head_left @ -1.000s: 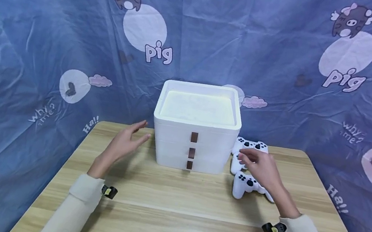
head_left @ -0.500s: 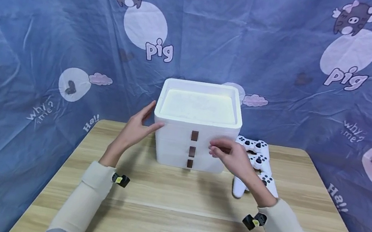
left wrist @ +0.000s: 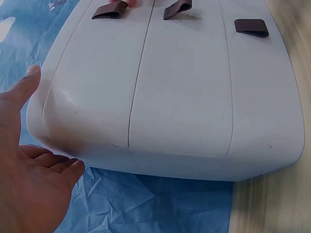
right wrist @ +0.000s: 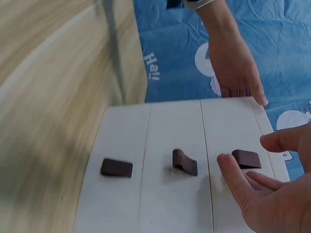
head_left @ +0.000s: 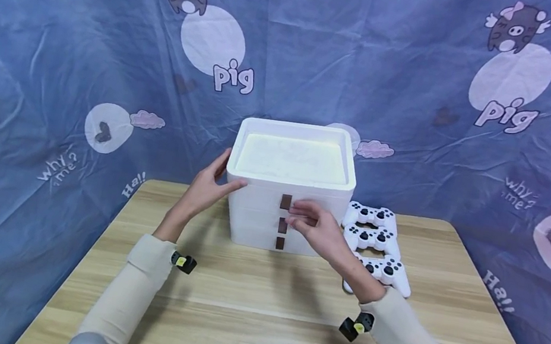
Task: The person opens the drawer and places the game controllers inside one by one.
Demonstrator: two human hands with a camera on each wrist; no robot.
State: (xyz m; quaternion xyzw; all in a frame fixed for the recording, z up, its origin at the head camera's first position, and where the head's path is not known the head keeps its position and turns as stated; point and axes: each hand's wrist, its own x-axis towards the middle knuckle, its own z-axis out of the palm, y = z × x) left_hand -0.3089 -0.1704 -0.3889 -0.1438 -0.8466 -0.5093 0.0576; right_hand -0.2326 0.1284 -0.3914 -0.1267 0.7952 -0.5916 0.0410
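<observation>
A white three-drawer storage box (head_left: 258, 214) with a recessed top stands at the back of the table. Brown pull tabs run down its front: top (head_left: 286, 201), middle (head_left: 282, 225) and bottom (head_left: 280, 243). At the box's upper left corner is my left hand (head_left: 203, 192), its thumb by the front face and its fingers along the side. My right hand (head_left: 319, 230) reaches to the top tab. In the right wrist view, its spread thumb and fingers (right wrist: 233, 174) lie on either side of that top tab (right wrist: 247, 158), with a gap between them. All the drawers are flush.
Several white game controllers (head_left: 370, 238) lie in a column on the wooden table (head_left: 241, 323), right of the box. A blue printed cloth (head_left: 305, 50) hangs close behind the box and along both sides of the table.
My right hand has moved left from over the controllers to the top tab. My left hand has come forward and right, up to the box's corner. The box has stayed put.
</observation>
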